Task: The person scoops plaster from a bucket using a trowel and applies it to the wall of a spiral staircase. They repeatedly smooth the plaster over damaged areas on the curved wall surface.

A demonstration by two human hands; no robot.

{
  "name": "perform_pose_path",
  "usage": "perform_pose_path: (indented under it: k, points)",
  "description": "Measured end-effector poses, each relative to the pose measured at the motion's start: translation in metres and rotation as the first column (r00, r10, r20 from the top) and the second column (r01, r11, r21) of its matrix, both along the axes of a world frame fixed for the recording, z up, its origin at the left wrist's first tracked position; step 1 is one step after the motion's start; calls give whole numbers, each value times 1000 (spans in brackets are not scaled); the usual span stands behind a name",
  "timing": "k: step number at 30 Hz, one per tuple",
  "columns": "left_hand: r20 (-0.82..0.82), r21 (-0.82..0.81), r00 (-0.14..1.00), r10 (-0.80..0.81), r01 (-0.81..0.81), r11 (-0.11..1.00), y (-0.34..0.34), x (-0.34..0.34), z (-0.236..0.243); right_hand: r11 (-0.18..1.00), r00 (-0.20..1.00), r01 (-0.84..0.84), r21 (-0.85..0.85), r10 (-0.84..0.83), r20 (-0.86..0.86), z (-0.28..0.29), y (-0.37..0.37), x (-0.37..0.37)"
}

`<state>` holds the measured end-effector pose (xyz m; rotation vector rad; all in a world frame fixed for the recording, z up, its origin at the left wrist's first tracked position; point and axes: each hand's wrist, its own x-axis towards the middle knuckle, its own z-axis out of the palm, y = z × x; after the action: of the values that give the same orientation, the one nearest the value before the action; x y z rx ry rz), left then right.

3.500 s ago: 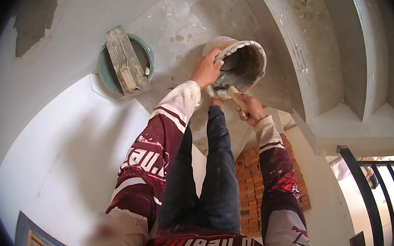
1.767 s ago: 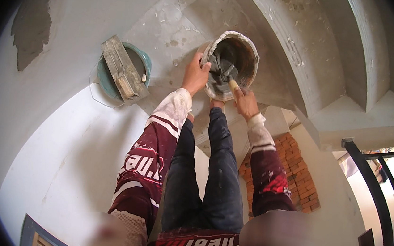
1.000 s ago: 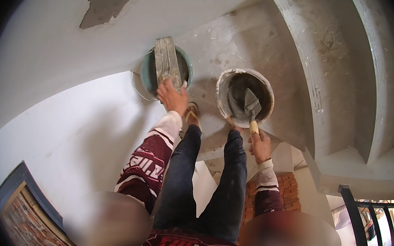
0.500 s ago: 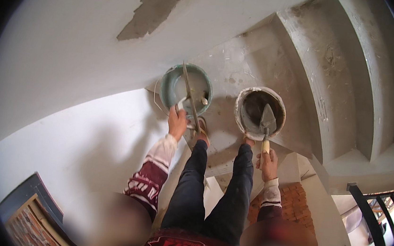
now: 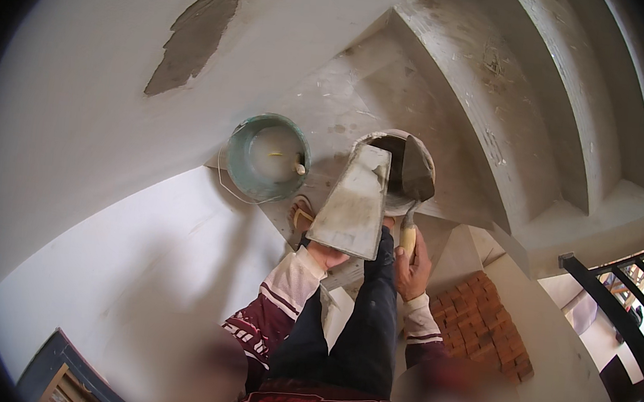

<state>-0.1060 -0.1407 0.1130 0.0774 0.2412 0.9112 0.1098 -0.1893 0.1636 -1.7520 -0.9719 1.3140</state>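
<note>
Our left hand (image 5: 328, 256) grips the float (image 5: 354, 204) from below, and its fingers are mostly hidden behind the board. The float's broad, pale face is turned up toward us, with grey smears near its far end. It slants from our hand toward the far side, its far end overlapping the left part of the mortar bucket (image 5: 391, 142); we cannot tell whether the two touch.

Our right hand (image 5: 413, 270) is closed around the trowel (image 5: 418, 178) by its pale yellow handle. The grey blade points away from us, just right of the float, across the right side of the same bucket's opening; we cannot tell how deep it sits.

To the left stands a green bucket (image 5: 238, 163), with cloudy liquid inside and a thin wire bail hanging at its near-left side. We see our left foot (image 5: 302, 211) in a sandal between the two buckets, on the near side. A rough grey patch (image 5: 195, 40) marks the wall at far left. Curved steps (image 5: 494, 101) rise on the right, and stacked orange bricks (image 5: 484, 325) lie at near right.
</note>
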Motion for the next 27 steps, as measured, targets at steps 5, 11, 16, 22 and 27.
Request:
perform_pose_path:
  k: [5,11,16,22,27]
  points:
    - [-133,-47,991,-32,26,999,-7,15,2,906,857,-284,313,93,507,-10,2,-1]
    - [-945,203,327,16,547,812,-1,11,18,885,815,-363,292,150,560,-44,-13,19]
    - [-922,215,388,-9,530,820,8,6,30,860,814,-415,296,206,543,-47,-20,38]
    - [475,-736,815,331,162,657,2,-1,4,836,770,-492,241,289,569,-48,-28,73]
    - [393,-775,889,235,182,605,1,-27,-20,829,698,-526,189,295,652,-40,-36,105]
